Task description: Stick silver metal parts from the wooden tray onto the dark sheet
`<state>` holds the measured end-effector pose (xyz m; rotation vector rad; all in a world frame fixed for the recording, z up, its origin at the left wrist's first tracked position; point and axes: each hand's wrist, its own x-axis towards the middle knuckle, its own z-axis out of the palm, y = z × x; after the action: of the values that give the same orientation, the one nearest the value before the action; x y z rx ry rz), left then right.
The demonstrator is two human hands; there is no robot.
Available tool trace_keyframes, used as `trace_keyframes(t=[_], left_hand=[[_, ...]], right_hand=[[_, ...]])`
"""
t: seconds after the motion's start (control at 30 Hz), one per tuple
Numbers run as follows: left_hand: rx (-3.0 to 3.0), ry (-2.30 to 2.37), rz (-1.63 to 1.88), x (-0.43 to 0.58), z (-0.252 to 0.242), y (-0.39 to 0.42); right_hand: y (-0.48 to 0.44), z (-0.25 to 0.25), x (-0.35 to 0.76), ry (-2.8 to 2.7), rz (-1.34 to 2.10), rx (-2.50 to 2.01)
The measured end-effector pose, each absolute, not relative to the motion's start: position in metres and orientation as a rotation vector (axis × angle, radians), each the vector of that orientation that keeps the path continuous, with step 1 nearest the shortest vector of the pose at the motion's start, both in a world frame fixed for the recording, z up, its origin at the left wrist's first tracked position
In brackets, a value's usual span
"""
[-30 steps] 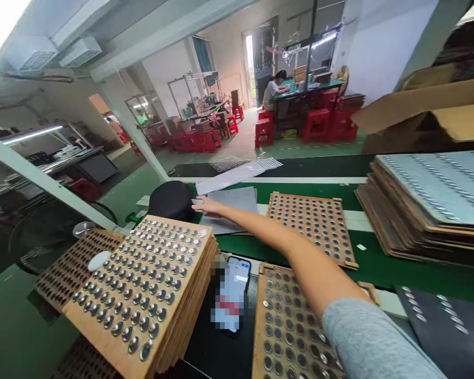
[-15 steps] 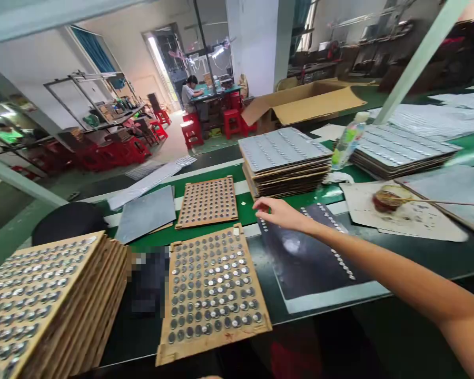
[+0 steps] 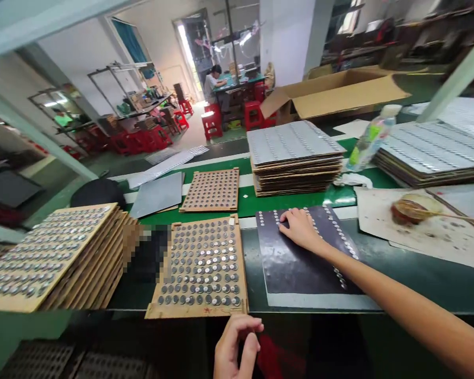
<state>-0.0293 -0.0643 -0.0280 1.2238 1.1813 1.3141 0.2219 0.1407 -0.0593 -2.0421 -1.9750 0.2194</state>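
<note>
My right hand (image 3: 300, 229) lies with its fingers flat on the far part of a black sheet (image 3: 296, 263), touching the rows of small metal discs along its top edge. My left hand (image 3: 237, 347) is low at the table's front edge, fingers curled in toward the thumb; what they hold, if anything, is hidden. Just above it lies a wooden tray (image 3: 201, 266) whose holes are filled with metal discs.
A stack of filled wooden trays (image 3: 51, 252) stands at the left, beside a blurred phone (image 3: 150, 252). Behind lie another tray (image 3: 211, 189), a grey sheet (image 3: 158, 195), stacked boards (image 3: 296, 158), a bottle (image 3: 369, 139) and a smeared paper (image 3: 418, 231). A person (image 3: 213, 81) sits far back.
My right hand swung from the far left across to the black sheet and came down on it. My left hand has come into view at the bottom. The view turned right.
</note>
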Motion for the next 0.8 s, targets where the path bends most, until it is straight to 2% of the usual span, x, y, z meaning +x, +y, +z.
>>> trace_keyframes(t=[0.3,0.47,0.6,0.8], left_hand=[[1.059,1.288,1.151,-0.014,-0.010,-0.041],[0.976,1.296,1.149,0.006,-0.002,-0.014],[1.005,1.236,1.157,0.022,0.004,-0.001],[1.090,1.087,1.042,0.032,0.016,-0.007]], right_hand=[[0.141,-0.045,0.229,-1.879,0.318,-1.920],[0.071,-0.023,0.222,-1.800,0.462,-1.715],[0.004,-0.005,0.188,-1.409,0.803,-1.270],[-0.033,0.005,0.163,-1.152,0.762,-1.165]])
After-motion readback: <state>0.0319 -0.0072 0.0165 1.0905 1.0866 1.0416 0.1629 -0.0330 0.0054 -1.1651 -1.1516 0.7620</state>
